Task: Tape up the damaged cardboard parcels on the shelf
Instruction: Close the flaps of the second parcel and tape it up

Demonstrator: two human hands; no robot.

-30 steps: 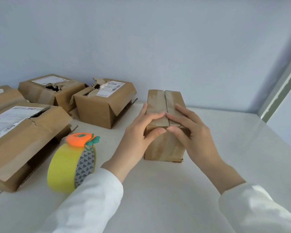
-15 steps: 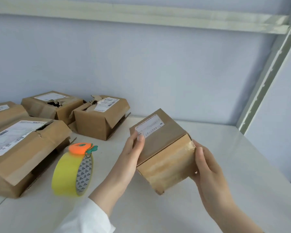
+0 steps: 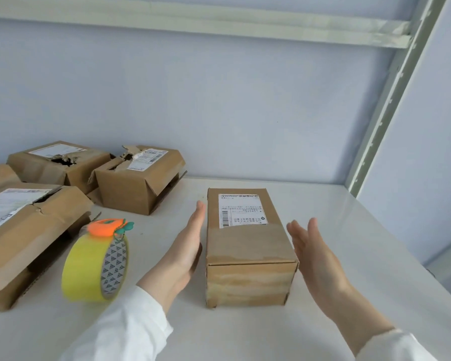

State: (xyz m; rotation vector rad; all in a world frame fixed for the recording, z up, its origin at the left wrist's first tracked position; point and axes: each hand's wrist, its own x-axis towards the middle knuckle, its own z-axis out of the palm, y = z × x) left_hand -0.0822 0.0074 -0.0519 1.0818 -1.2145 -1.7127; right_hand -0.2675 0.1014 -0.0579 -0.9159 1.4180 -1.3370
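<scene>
A small taped cardboard parcel stands on the white shelf, label side up. My left hand is flat beside its left wall, fingers straight, close to or just touching it. My right hand is open a little off its right wall, holding nothing. A yellow tape roll with an orange cutter on top stands on edge to the left of my left arm.
Torn parcels sit at the left: a big one at the front, one with a ripped top and one with a hole behind. A shelf post rises at the right, and a wall closes the back.
The parcel was turned over in both hands and set down with the label up. Both hands have let go and opened at its sides.
</scene>
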